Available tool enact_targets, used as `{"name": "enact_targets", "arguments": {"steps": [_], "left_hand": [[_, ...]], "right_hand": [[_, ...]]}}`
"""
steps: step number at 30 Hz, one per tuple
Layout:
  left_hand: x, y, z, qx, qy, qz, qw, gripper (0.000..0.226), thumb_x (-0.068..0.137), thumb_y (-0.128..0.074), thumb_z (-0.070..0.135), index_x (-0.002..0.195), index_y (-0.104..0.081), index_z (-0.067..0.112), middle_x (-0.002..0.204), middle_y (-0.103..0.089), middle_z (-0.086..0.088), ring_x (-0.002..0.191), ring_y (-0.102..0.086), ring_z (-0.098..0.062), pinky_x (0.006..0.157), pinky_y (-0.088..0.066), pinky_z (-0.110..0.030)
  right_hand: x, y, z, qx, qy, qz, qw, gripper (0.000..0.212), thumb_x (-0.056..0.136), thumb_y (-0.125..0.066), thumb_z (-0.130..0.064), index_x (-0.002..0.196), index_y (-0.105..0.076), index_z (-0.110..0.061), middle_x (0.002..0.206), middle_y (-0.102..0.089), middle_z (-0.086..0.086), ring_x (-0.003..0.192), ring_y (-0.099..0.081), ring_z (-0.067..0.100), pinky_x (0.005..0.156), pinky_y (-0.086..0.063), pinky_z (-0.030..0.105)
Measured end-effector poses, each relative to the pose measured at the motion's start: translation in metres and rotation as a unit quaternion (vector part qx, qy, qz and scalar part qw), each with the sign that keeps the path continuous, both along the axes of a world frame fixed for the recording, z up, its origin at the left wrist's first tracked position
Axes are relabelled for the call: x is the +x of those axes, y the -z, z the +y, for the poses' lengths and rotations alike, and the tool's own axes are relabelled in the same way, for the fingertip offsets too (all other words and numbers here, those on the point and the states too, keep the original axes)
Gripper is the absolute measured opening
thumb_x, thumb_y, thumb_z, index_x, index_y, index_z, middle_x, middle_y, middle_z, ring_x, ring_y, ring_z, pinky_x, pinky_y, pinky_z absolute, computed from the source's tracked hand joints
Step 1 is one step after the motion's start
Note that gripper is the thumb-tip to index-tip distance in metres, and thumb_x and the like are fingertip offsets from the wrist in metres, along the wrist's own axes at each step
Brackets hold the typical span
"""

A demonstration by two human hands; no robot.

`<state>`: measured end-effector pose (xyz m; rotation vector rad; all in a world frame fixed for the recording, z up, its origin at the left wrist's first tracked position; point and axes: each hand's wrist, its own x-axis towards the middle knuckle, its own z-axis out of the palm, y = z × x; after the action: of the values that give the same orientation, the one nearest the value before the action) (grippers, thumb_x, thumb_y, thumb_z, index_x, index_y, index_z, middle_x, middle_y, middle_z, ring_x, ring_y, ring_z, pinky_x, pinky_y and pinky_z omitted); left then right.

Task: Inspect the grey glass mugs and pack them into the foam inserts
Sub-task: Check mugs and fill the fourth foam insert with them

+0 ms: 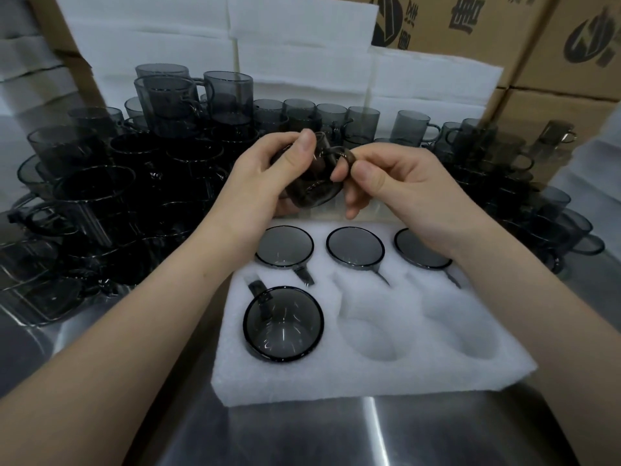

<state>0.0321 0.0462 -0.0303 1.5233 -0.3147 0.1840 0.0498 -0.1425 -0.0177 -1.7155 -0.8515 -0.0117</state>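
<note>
I hold one grey glass mug [314, 190] tilted in the air above the far edge of the white foam insert [353, 375]. My left hand [268, 169] grips its body, thumb over the rim. My right hand [396, 179] pinches its handle. In the insert, the back row holds three mugs [355, 246] and the front left pocket holds one mug [283, 322]. The front middle pocket [369, 334] and front right pocket [460, 331] are bare foam.
Many loose grey mugs [111, 183] stand and stack on the steel table [336, 438] to the left, behind and to the right [524, 183]. White foam sheets [285, 45] lean at the back. Cardboard boxes [551, 38] rise at the right rear.
</note>
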Motion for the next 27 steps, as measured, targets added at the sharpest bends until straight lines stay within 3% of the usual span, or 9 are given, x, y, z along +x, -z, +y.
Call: {"name": "enact_targets", "arguments": {"steps": [4, 7, 10, 13, 17, 20, 22, 24, 27], "left_hand": [[-0.0032, -0.0018, -0.0006, 0.014, 0.011, -0.003, 1.0, 0.056, 0.078, -0.06, 0.058, 0.11, -0.062, 0.012, 0.118, -0.063, -0.019, 0.112, -0.061, -0.039, 0.094, -0.046, -0.067], [-0.0038, -0.001, -0.0009, 0.021, 0.004, -0.007, 1.0, 0.052, 0.07, -0.067, 0.055, 0.108, -0.062, 0.02, 0.107, -0.066, -0.006, 0.104, -0.065, -0.029, 0.09, -0.049, -0.063], [-0.001, 0.0014, -0.0018, 0.048, -0.014, -0.029, 0.998, 0.052, 0.068, -0.075, 0.047, 0.111, -0.058, 0.023, 0.098, -0.066, 0.013, 0.096, -0.065, -0.01, 0.081, -0.056, -0.041], [-0.0005, 0.0027, -0.0037, 0.08, -0.032, -0.06, 0.994, 0.052, 0.071, -0.074, 0.037, 0.115, -0.054, 0.02, 0.098, -0.066, 0.015, 0.093, -0.064, 0.003, 0.079, -0.05, -0.02], [-0.001, 0.0031, -0.0057, 0.102, -0.039, -0.072, 0.991, 0.058, 0.067, -0.078, 0.034, 0.114, -0.049, 0.018, 0.104, -0.064, 0.009, 0.094, -0.066, -0.002, 0.094, -0.052, -0.032], [-0.0001, 0.0037, -0.0057, 0.13, -0.046, -0.078, 0.987, 0.059, 0.062, -0.081, 0.04, 0.108, -0.048, 0.026, 0.101, -0.066, 0.009, 0.096, -0.066, -0.006, 0.097, -0.051, -0.036], [-0.0004, 0.0037, -0.0056, 0.131, -0.049, -0.083, 0.987, 0.062, 0.057, -0.082, 0.044, 0.106, -0.047, 0.028, 0.103, -0.066, 0.008, 0.1, -0.066, -0.009, 0.098, -0.05, -0.038], [-0.001, 0.0036, -0.0061, 0.107, -0.041, -0.085, 0.99, 0.063, 0.057, -0.082, 0.043, 0.106, -0.046, 0.027, 0.11, -0.067, 0.003, 0.104, -0.066, -0.013, 0.099, -0.05, -0.039], [-0.002, 0.0032, -0.0055, 0.062, -0.012, -0.077, 0.995, 0.055, 0.069, -0.077, 0.038, 0.109, -0.043, 0.02, 0.11, -0.068, -0.001, 0.097, -0.066, -0.01, 0.087, -0.053, -0.028]], "right_hand": [[-0.0009, 0.0, 0.0007, -0.007, 0.002, 0.0, 1.0, 0.019, 0.097, -0.047, -0.017, 0.091, -0.065, -0.016, 0.063, -0.056, 0.0, 0.056, -0.058, 0.018, 0.066, -0.048, 0.024], [-0.0004, 0.0007, 0.0007, -0.02, -0.025, 0.045, 0.998, 0.022, 0.097, -0.041, -0.025, 0.084, -0.057, -0.015, 0.062, -0.046, -0.004, 0.057, -0.052, 0.019, 0.066, -0.041, 0.025], [0.0006, 0.0011, 0.0002, -0.036, -0.032, 0.074, 0.996, 0.029, 0.098, -0.036, -0.03, 0.076, -0.049, -0.015, 0.066, -0.046, -0.011, 0.06, -0.049, 0.014, 0.065, -0.041, 0.021], [0.0012, 0.0004, -0.0004, -0.055, -0.021, 0.078, 0.995, 0.034, 0.097, -0.036, -0.034, 0.07, -0.046, -0.016, 0.065, -0.046, -0.009, 0.063, -0.049, 0.012, 0.068, -0.041, 0.023], [0.0008, 0.0005, 0.0035, -0.058, 0.029, 0.076, 0.995, 0.043, 0.097, -0.039, -0.037, 0.058, -0.045, -0.02, 0.059, -0.045, -0.006, 0.061, -0.048, 0.01, 0.067, -0.043, 0.017], [0.0005, 0.0036, 0.0071, -0.06, 0.07, 0.052, 0.994, 0.054, 0.102, -0.038, -0.036, 0.05, -0.044, -0.021, 0.054, -0.044, -0.002, 0.055, -0.047, 0.008, 0.064, -0.042, 0.011], [0.0003, 0.0048, 0.008, -0.045, 0.079, 0.055, 0.994, 0.058, 0.1, -0.039, -0.043, 0.048, -0.05, -0.022, 0.052, -0.048, 0.001, 0.053, -0.049, 0.01, 0.065, -0.043, 0.014], [0.0014, 0.005, 0.0075, 0.011, 0.076, 0.082, 0.994, 0.05, 0.094, -0.044, -0.044, 0.053, -0.06, -0.02, 0.056, -0.055, -0.001, 0.053, -0.052, 0.014, 0.064, -0.046, 0.023], [0.0039, 0.0036, 0.0043, 0.073, 0.09, 0.076, 0.99, 0.016, 0.087, -0.058, -0.034, 0.078, -0.065, -0.023, 0.071, -0.059, 0.0, 0.059, -0.055, 0.016, 0.06, -0.049, 0.031]]}}
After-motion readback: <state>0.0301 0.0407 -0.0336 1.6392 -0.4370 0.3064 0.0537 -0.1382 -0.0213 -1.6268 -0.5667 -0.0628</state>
